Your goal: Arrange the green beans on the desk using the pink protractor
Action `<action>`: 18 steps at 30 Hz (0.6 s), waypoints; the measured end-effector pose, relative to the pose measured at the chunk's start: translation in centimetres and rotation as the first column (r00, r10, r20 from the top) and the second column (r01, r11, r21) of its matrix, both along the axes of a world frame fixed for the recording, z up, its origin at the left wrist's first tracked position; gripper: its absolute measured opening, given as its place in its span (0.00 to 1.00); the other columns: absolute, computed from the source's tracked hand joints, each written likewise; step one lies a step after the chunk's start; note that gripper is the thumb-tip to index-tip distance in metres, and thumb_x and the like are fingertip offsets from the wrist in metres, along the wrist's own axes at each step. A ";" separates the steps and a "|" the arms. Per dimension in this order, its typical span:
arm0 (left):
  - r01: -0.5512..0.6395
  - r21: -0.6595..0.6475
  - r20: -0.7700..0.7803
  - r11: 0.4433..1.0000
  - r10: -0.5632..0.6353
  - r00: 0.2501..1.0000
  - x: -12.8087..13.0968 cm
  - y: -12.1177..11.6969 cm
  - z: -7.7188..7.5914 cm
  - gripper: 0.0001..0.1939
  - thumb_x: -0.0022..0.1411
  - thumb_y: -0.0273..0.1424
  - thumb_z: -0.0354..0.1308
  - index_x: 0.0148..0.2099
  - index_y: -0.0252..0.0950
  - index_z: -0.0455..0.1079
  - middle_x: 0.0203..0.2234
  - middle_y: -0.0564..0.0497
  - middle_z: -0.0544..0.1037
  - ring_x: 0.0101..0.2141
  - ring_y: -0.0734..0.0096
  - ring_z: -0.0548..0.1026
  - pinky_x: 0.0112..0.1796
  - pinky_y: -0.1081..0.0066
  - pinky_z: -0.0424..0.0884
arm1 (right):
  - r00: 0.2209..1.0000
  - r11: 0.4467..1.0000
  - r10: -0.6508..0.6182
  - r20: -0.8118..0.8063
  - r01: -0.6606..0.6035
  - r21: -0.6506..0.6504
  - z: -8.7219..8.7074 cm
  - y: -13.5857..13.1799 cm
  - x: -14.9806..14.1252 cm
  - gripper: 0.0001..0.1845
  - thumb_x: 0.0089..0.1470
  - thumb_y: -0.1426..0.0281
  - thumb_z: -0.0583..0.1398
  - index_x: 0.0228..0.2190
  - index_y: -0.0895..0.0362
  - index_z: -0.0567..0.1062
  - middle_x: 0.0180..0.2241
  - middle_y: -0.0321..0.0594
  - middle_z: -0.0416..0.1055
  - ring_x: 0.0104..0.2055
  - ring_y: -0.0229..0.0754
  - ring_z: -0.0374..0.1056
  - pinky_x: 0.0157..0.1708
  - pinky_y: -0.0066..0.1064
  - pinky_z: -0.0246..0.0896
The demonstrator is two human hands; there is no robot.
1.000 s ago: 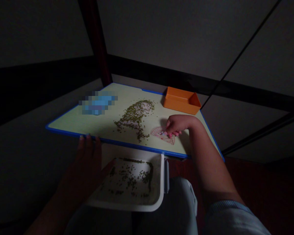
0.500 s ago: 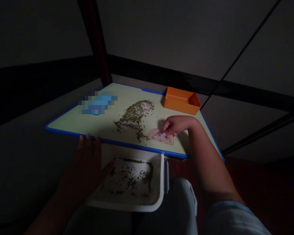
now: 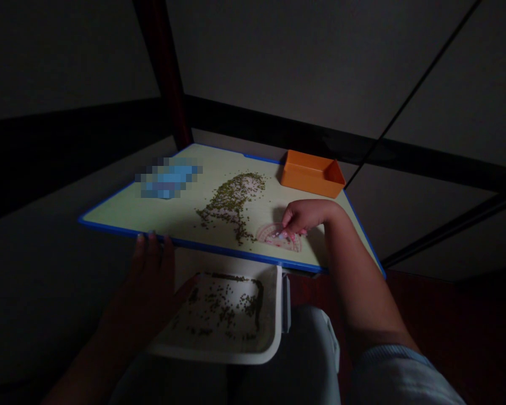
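My right hand (image 3: 299, 217) pinches a pink, see-through protractor (image 3: 274, 239) near its middle, low over the right front part of the pale table top (image 3: 177, 219). To the left of the protractor's curved edge lies a loose spread of small green beans (image 3: 231, 197), thin in places. My left hand (image 3: 145, 287) is in shadow, fingers stretched out, its fingertips at the blue front edge of the table and its thumb by the rim of a white tray (image 3: 274, 332). Scattered green beans lie in this tray, below the table edge.
An orange open box (image 3: 310, 174) stands at the back right corner of the table. At the left back lies a blurred-out blue item (image 3: 171, 181). Dark-trimmed walls stand close behind the table, and my knees are under the tray.
My right hand and the protractor have shifted very slightly to the right. The left hand, the tray and the beans look the same.
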State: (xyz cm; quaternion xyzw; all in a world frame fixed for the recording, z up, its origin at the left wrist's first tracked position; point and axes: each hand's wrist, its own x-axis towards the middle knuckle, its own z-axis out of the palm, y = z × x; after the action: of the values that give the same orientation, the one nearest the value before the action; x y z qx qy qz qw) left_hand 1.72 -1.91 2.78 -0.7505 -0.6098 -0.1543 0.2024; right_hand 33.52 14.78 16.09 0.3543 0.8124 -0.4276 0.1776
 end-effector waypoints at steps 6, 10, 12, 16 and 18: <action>0.013 -0.005 0.009 1.000 -0.013 1.000 -0.1 0.1 0.0 0.47 0.61 0.52 0.38 0.67 0.18 0.33 0.66 0.21 0.37 0.66 0.37 0.34 0.62 0.42 0.48 | 0.997 0.997 -0.053 0.056 0.050 0.052 0.1 0.1 0.0 0.13 0.50 0.64 0.61 0.27 0.63 0.77 0.14 0.29 0.61 0.19 0.30 0.56 0.24 0.26 0.51; 0.019 0.003 0.022 1.000 -0.019 1.000 0.0 0.1 0.1 0.48 0.61 0.53 0.39 0.67 0.20 0.30 0.67 0.24 0.35 0.66 0.38 0.33 0.62 0.42 0.47 | 0.997 0.994 -0.069 0.047 0.064 0.090 0.1 0.0 -0.1 0.13 0.51 0.64 0.60 0.26 0.63 0.77 0.14 0.30 0.60 0.19 0.30 0.56 0.24 0.26 0.52; 0.019 0.015 0.029 1.000 -0.020 0.999 0.0 0.1 0.1 0.47 0.61 0.52 0.40 0.67 0.21 0.29 0.67 0.25 0.33 0.66 0.38 0.33 0.62 0.42 0.48 | 0.998 0.994 -0.053 0.036 0.049 0.102 -0.1 -0.1 -0.2 0.14 0.52 0.63 0.60 0.26 0.63 0.76 0.15 0.30 0.61 0.19 0.30 0.56 0.24 0.26 0.52; 0.014 0.032 0.014 0.999 -0.014 1.000 0.1 0.1 0.1 0.47 0.61 0.53 0.38 0.67 0.21 0.29 0.67 0.23 0.35 0.66 0.37 0.34 0.61 0.41 0.50 | 1.000 0.998 0.001 0.003 -0.001 0.063 -0.4 -0.1 -0.5 0.14 0.52 0.63 0.60 0.26 0.62 0.76 0.16 0.31 0.64 0.18 0.30 0.55 0.23 0.26 0.51; 0.013 0.051 -0.002 0.999 -0.013 1.000 0.0 0.1 0.0 0.46 0.61 0.53 0.36 0.67 0.22 0.29 0.66 0.23 0.36 0.66 0.37 0.35 0.60 0.41 0.52 | 0.999 0.999 0.034 -0.007 -0.034 0.027 -0.5 -0.1 -0.5 0.15 0.51 0.62 0.60 0.26 0.63 0.77 0.17 0.32 0.65 0.18 0.30 0.55 0.24 0.26 0.51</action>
State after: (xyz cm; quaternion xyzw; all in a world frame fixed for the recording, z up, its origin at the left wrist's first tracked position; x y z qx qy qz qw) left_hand 1.75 -1.77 2.76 -0.7491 -0.6007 -0.1708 0.2210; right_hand 33.02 14.73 15.58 0.3413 0.8248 -0.4148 0.1767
